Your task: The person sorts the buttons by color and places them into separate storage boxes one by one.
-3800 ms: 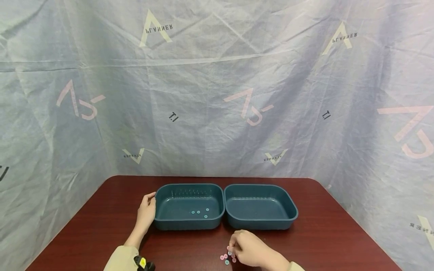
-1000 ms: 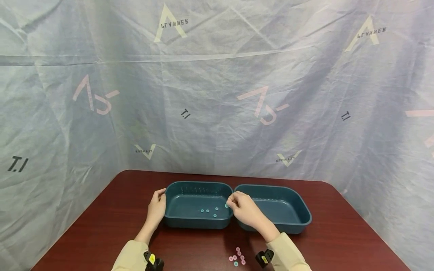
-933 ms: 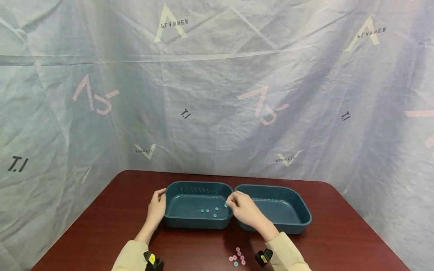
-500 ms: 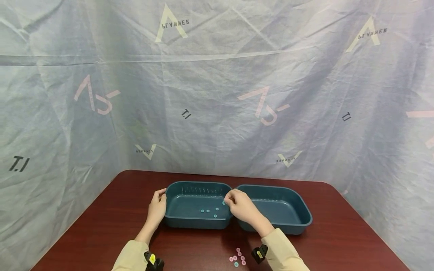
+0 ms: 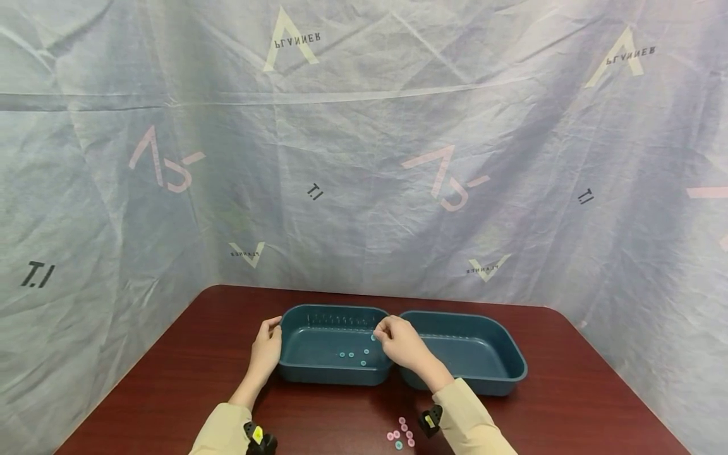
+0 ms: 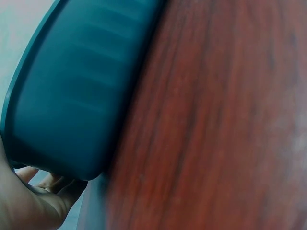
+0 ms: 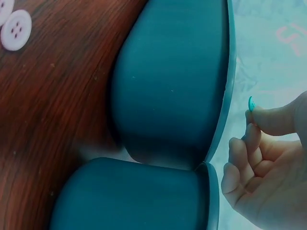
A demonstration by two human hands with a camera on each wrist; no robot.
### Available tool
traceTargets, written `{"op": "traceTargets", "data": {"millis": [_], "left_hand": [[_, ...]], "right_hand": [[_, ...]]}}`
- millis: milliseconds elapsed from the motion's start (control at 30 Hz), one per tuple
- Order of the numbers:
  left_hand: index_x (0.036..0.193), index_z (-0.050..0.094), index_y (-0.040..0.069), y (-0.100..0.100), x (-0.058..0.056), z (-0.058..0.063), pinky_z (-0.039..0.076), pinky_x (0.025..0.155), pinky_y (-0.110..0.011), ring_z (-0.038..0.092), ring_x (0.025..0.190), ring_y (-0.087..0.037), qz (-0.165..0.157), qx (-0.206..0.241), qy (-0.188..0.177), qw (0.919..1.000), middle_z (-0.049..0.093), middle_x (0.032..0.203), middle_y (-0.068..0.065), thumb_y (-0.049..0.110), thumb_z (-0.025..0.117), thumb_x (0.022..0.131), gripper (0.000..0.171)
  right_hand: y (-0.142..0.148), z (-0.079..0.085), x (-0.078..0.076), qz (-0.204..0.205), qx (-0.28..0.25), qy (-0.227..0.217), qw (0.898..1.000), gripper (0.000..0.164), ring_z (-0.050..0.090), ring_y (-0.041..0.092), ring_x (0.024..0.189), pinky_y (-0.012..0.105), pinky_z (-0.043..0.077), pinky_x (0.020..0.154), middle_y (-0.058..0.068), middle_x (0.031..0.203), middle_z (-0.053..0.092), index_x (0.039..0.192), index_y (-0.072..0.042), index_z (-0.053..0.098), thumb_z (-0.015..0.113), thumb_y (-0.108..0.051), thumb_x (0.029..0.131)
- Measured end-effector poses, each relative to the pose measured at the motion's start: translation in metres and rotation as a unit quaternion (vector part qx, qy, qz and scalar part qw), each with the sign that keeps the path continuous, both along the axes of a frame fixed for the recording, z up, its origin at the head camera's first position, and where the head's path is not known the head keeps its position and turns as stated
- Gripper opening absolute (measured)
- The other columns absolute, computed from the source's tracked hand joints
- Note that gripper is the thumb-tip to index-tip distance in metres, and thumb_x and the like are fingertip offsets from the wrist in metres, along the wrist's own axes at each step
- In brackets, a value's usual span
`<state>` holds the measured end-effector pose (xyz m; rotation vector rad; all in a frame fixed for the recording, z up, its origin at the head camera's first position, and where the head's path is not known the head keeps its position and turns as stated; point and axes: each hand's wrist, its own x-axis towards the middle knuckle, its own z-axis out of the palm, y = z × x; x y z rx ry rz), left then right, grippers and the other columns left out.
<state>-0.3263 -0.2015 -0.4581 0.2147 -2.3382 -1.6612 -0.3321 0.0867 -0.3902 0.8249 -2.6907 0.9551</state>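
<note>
My right hand pinches a small teal button between thumb and fingertips, above the inner end of the left tray. The other fingers are curled in the right wrist view. My left hand rests with relaxed fingers against the outer end wall of the left dark teal tray. In the left wrist view, its fingers lie at that tray's corner. Several teal buttons lie on the left tray's floor.
The right tray stands beside the left one, its inner end partly hidden by my right hand. On the dark red table, several pink buttons and one teal button lie near the front. A grey printed curtain hangs behind.
Since the earliest frame, my right hand has risen from the pile of buttons to the left tray with a teal button. Lately it has edged slightly left and away. My left hand stays at the tray.
</note>
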Motion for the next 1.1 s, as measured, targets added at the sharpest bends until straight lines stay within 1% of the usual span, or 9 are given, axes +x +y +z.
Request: {"op": "traceTargets", "data": {"millis": [167,267,400,600,700,867,1000,1100], "left_hand": [[0.141,0.034,0.004,0.000,-0.001,0.000,0.036,0.099,-0.056,0.038,0.129,-0.041,0.001,-0.001,0.002,1.0000,0.038,0.142,-0.025,0.024,0.027,0.104,0.043],[0.141,0.034,0.004,0.000,0.000,0.001,0.036,0.099,-0.056,0.038,0.129,-0.041,0.003,0.000,0.003,1.0000,0.038,0.142,-0.025,0.024,0.027,0.104,0.043],[0.140,0.035,0.004,-0.001,0.000,0.002,0.035,0.100,-0.056,0.038,0.129,-0.041,0.006,0.000,0.005,1.0000,0.038,0.142,-0.025,0.023,0.027,0.104,0.042],[0.140,0.035,0.004,-0.003,0.001,0.003,0.035,0.100,-0.056,0.037,0.129,-0.042,0.008,-0.003,0.003,1.0000,0.038,0.142,-0.025,0.023,0.028,0.103,0.042],[0.141,0.034,0.005,-0.003,0.002,0.003,0.034,0.100,-0.056,0.037,0.130,-0.042,0.007,-0.005,0.005,0.9999,0.038,0.142,-0.025,0.023,0.027,0.103,0.042],[0.141,0.034,0.004,-0.002,0.002,0.003,0.034,0.100,-0.056,0.037,0.130,-0.042,0.001,-0.006,0.009,0.9999,0.037,0.142,-0.025,0.023,0.027,0.103,0.043],[0.141,0.034,0.004,0.000,0.002,0.002,0.036,0.099,-0.056,0.038,0.129,-0.042,-0.002,-0.004,0.011,0.9999,0.038,0.142,-0.025,0.023,0.027,0.103,0.043],[0.141,0.035,0.004,0.001,0.002,-0.001,0.037,0.098,-0.056,0.039,0.128,-0.042,0.001,-0.005,0.012,0.9999,0.039,0.141,-0.026,0.023,0.027,0.103,0.043]], "right_hand": [[-0.003,0.001,-0.004,0.003,-0.003,-0.009,1.000,0.019,0.041,0.011,0.057,0.030,0.042,0.068,0.001,0.073,0.048,0.080,-0.005,0.057,0.049,-0.009,0.097],[-0.005,0.001,-0.006,0.000,-0.005,-0.014,1.000,0.017,0.041,0.012,0.056,0.028,0.041,0.063,0.002,0.075,0.049,0.084,-0.003,0.059,0.049,-0.009,0.097],[-0.009,0.000,-0.009,-0.006,-0.005,-0.015,1.000,0.016,0.042,0.011,0.056,0.026,0.040,0.059,0.001,0.077,0.051,0.088,-0.003,0.061,0.050,-0.011,0.096],[-0.016,-0.004,-0.015,-0.004,0.001,-0.003,1.000,0.017,0.043,0.011,0.056,0.026,0.041,0.061,0.003,0.078,0.052,0.086,-0.001,0.061,0.050,-0.009,0.096],[-0.018,-0.005,-0.018,-0.007,0.004,0.000,1.000,0.016,0.043,0.011,0.056,0.027,0.041,0.061,0.003,0.078,0.053,0.086,-0.002,0.061,0.050,-0.008,0.096],[-0.020,-0.006,-0.021,-0.004,0.002,-0.003,1.000,0.016,0.040,0.011,0.054,0.030,0.041,0.063,0.004,0.072,0.051,0.082,-0.002,0.060,0.051,-0.006,0.095],[-0.021,-0.008,-0.022,-0.007,0.004,-0.009,1.000,0.017,0.037,0.011,0.052,0.030,0.040,0.062,0.004,0.068,0.050,0.079,-0.003,0.059,0.051,-0.005,0.095],[-0.022,-0.011,-0.022,-0.008,0.007,-0.011,1.000,0.016,0.038,0.011,0.053,0.029,0.039,0.061,0.003,0.071,0.051,0.082,-0.001,0.060,0.051,-0.006,0.095]]}}
